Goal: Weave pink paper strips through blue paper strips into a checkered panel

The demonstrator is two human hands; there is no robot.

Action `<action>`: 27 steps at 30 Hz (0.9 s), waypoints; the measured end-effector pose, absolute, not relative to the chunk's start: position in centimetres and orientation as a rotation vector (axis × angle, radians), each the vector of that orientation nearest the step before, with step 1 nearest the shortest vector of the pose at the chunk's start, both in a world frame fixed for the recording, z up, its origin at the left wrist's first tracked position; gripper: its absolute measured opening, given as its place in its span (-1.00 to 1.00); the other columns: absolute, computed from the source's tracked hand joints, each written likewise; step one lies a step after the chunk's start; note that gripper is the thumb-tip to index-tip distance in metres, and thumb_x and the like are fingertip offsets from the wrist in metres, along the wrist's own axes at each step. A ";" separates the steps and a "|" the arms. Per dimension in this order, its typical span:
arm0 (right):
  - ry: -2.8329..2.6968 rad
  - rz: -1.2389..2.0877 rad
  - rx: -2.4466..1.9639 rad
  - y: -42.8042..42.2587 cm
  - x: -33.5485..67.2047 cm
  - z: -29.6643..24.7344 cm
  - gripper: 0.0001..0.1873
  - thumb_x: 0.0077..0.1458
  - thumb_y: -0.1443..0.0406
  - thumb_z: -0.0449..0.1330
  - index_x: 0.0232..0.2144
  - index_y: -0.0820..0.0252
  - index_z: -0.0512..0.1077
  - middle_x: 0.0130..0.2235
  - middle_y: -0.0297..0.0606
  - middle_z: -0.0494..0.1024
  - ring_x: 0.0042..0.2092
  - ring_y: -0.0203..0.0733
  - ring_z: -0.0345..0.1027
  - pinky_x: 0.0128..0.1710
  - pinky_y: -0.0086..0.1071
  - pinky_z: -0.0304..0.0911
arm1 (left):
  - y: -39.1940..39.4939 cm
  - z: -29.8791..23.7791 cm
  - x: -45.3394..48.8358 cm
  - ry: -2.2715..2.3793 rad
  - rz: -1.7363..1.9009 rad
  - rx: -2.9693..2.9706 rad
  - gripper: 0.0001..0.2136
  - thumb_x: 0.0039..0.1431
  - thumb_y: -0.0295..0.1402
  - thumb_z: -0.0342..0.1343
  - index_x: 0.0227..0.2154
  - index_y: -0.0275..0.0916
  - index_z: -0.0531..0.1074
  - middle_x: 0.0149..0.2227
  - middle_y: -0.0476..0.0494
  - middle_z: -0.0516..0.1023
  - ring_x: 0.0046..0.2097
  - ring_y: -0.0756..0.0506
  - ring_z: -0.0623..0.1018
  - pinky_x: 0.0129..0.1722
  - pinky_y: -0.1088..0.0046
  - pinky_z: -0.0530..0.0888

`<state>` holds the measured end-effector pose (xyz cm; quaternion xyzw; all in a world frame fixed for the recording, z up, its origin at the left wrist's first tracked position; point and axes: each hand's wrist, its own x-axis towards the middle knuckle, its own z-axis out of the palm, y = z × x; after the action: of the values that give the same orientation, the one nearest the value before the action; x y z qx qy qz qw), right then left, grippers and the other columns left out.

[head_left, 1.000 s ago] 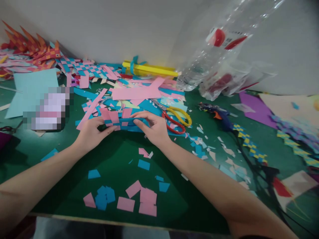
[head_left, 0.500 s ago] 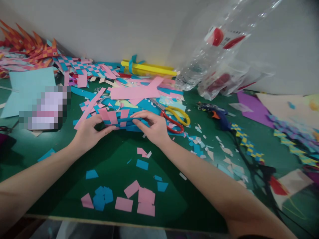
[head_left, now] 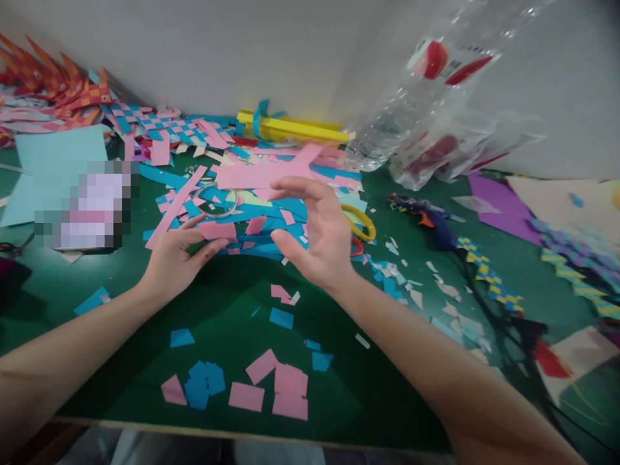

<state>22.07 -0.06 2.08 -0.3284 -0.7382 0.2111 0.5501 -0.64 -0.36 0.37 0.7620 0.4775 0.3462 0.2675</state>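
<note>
A woven strip of pink and blue paper point(head_left: 245, 237) lies on the green table point(head_left: 227, 323) in the middle. My left hand point(head_left: 177, 258) pinches its left end, thumb on a pink piece. My right hand point(head_left: 322, 236) hovers just above the strip's right end, fingers spread and curved, holding nothing. Behind my right hand lie scissors with yellow and red handles point(head_left: 361, 229), partly hidden by it.
Loose pink and blue strips pile up behind the weave, with a metal ring point(head_left: 216, 199). Cut pink and blue squares point(head_left: 264, 387) lie near the front edge. A glue gun point(head_left: 429, 219), clear plastic bottle point(head_left: 426, 97), yellow strips point(head_left: 290, 128) and woven paper pieces point(head_left: 159, 123) surround them.
My right hand has let go of the woven strip and risen, opening its fingers. My left hand stays on the strip's left end.
</note>
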 end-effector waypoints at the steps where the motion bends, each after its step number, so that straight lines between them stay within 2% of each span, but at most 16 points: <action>1: -1.786 0.496 -0.756 -0.4 21.9 2.8 -0.69 0.13 0.16 0.23 -0.06 -0.01 0.39 -0.01 -0.24 0.50 0.05 -0.02 0.40 0.13 -0.03 0.30 | -0.5 0.3 -0.6 1.277 0.965 2.064 -0.79 0.24 -0.20 0.10 -0.42 -0.10 0.59 -0.37 -0.03 0.65 0.18 -0.27 0.45 0.21 0.03 0.37; 3: -1.835 0.509 -0.769 -0.9 21.5 4.0 -0.83 0.13 0.20 0.25 -0.19 0.00 0.47 -0.10 -0.28 0.55 0.02 -0.04 0.42 0.13 -0.05 0.29 | -0.7 0.2 -0.5 1.254 1.025 2.081 -0.82 0.22 -0.21 0.12 -0.36 -0.08 0.60 -0.30 0.00 0.67 0.19 -0.27 0.44 0.19 0.03 0.39; 5: -1.889 0.540 -0.813 -1.0 21.1 4.7 -0.87 0.09 0.17 0.29 -0.27 0.00 0.50 -0.12 -0.32 0.57 0.02 -0.04 0.43 0.11 -0.07 0.31 | -0.8 0.2 -0.2 1.209 0.998 2.108 -0.82 0.23 -0.19 0.10 -0.28 -0.04 0.61 -0.23 0.03 0.68 0.10 -0.26 0.52 0.22 -0.01 0.35; 7: -1.962 0.535 -0.830 -0.8 20.8 5.0 -0.88 0.08 0.16 0.31 -0.33 0.01 0.51 -0.15 -0.35 0.59 0.00 -0.05 0.45 0.10 -0.07 0.31 | -0.8 0.2 0.1 1.173 0.980 2.119 -0.80 0.24 -0.16 0.09 -0.29 -0.03 0.61 -0.27 0.06 0.68 -0.06 -0.23 0.62 0.23 -0.04 0.32; 8: -2.002 0.528 -0.827 -0.5 20.8 5.1 -0.89 0.08 0.15 0.31 -0.36 0.02 0.51 -0.16 -0.37 0.59 -0.01 -0.05 0.45 0.10 -0.06 0.31 | -0.7 0.1 0.2 1.168 0.976 2.116 -0.79 0.23 -0.15 0.10 -0.30 -0.04 0.62 -0.29 0.06 0.68 -0.08 -0.23 0.63 0.22 -0.05 0.33; 13: -2.133 0.545 -0.809 0.3 21.0 5.5 -0.80 0.14 0.15 0.27 -0.48 0.06 0.51 -0.28 -0.37 0.61 -0.13 -0.09 0.48 0.04 -0.10 0.33 | -0.7 0.2 0.5 1.216 0.952 2.084 -0.82 0.18 -0.14 0.15 -0.32 -0.01 0.63 -0.27 0.08 0.68 -0.03 -0.24 0.60 0.20 0.01 0.38; 16: -2.115 0.543 -0.828 0.2 21.0 5.6 -0.77 0.15 0.12 0.26 -0.48 0.06 0.52 -0.32 -0.36 0.62 -0.18 -0.11 0.48 0.02 -0.13 0.34 | -0.7 0.3 0.5 1.204 0.935 2.091 -0.82 0.19 -0.16 0.13 -0.31 0.00 0.64 -0.28 0.09 0.68 -0.08 -0.23 0.62 0.19 0.05 0.41; 19: -2.103 0.513 -0.835 0.0 20.8 5.3 -0.75 0.18 0.08 0.21 -0.44 0.06 0.52 -0.32 -0.39 0.61 -0.17 -0.13 0.48 0.05 -0.12 0.31 | -0.7 0.2 0.4 1.223 0.912 2.099 -0.81 0.19 -0.16 0.12 -0.27 0.01 0.63 -0.23 0.10 0.68 -0.05 -0.24 0.60 0.18 0.06 0.41; 22: -2.109 0.485 -0.826 -0.2 20.4 4.9 -0.76 0.21 0.11 0.18 -0.42 0.05 0.52 -0.31 -0.41 0.61 -0.18 -0.17 0.47 0.10 -0.11 0.26 | -0.6 0.0 0.2 1.234 0.913 2.104 -0.80 0.18 -0.15 0.12 -0.28 0.00 0.63 -0.20 0.09 0.67 -0.01 -0.24 0.58 0.19 0.08 0.40; 27: -2.100 0.439 -0.832 -0.2 20.0 4.4 -0.82 0.23 0.17 0.19 -0.40 0.02 0.52 -0.35 -0.48 0.60 -0.27 -0.24 0.47 0.20 -0.07 0.14 | -0.7 0.1 -0.1 1.224 0.883 2.141 -0.77 0.21 -0.13 0.10 -0.25 -0.05 0.62 -0.27 0.09 0.68 -0.04 -0.18 0.60 0.19 0.14 0.40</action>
<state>20.02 -0.15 4.36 -0.3300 -0.8332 0.1742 0.4080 -0.07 -0.73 0.13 0.7897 0.4515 0.3255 0.2579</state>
